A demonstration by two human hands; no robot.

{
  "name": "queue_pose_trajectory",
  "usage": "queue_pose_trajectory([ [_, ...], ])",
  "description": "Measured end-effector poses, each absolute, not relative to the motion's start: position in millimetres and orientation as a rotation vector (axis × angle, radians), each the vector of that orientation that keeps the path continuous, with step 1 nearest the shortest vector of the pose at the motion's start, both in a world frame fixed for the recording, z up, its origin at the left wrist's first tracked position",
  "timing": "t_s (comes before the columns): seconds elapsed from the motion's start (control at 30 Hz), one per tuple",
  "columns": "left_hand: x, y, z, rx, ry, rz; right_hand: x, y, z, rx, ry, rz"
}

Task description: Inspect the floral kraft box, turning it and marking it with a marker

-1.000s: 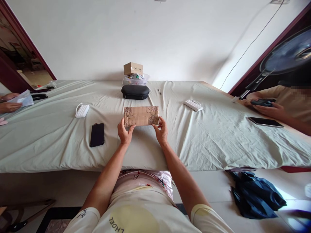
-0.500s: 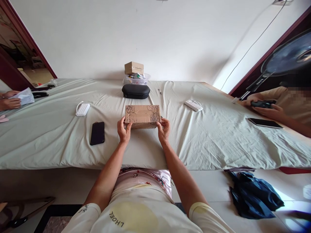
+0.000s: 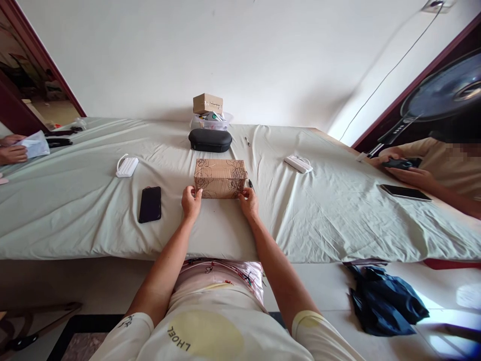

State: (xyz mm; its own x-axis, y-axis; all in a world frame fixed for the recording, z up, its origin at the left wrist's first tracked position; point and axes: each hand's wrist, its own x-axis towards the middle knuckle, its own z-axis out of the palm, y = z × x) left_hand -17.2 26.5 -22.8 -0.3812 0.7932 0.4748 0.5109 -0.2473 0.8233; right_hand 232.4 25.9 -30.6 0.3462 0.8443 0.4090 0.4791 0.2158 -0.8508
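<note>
A brown cardboard box (image 3: 220, 170) stands on the cloth in front of me, with black looping scribbles near the corners of its top and front. My left hand (image 3: 192, 201) grips its left end, thumb on the front face and fingers round the side. At the right end, my right hand (image 3: 249, 201) holds the box in the same way. A black pen (image 3: 251, 184) pokes out just beyond my right fingers; whether they hold it or it lies on the cloth I cannot tell.
Behind the box sit a black case (image 3: 210, 140), a plastic tub (image 3: 199, 122) and a smaller carton (image 3: 207, 103). A phone (image 3: 150, 204) and white power bank (image 3: 128, 166) lie left, another power bank (image 3: 298, 164) right. People's hands show at both sides.
The box has tipped so that its front face now shows more and its top less. Both my hands have shifted slightly lower along its ends, still holding it.
</note>
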Motion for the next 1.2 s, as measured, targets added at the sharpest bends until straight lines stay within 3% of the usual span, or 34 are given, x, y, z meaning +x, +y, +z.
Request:
queue_pose_trajectory([
  [0.4, -12, 28, -42, 1.816, 1.911, 1.475, 233, 25, -40, -1.407, -1.392, 0.207],
  [0.8, -6, 15, -20, 1.905, 1.746, 1.955, 216, 8, -12, -1.123, -1.287, 0.071],
  [1.2, -1, 10, -14, 2.058, 1.780, 1.945, 216, -1, -3, -1.164, -1.290, 0.050],
])
